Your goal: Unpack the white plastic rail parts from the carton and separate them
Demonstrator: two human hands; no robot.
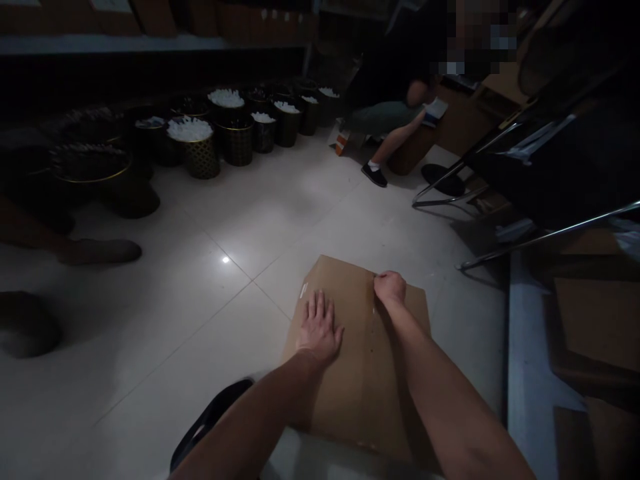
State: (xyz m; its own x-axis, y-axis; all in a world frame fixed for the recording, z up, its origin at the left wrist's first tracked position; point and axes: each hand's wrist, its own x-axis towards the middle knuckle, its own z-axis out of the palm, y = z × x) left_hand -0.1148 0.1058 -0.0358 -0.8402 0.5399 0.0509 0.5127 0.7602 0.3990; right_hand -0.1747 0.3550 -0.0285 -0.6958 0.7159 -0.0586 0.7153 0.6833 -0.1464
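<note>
A brown cardboard box [350,407] stands on the tiled floor right in front of me, its top flaps closed along a seam. My left hand [320,328] lies flat on the left part of the box top, fingers spread. Over the far end of the seam, my right hand [391,287] is curled closed against the cardboard. What its fingers pinch, if anything, is hidden. A small white label shows at the box's far left edge.
Several dark bins [195,153], some filled with white sticks, line the back left. A person [395,73] sits at the back. A metal-framed chair [500,247] stands right, beside more cardboard boxes [597,320]. Another person's feet [100,251] are at the left.
</note>
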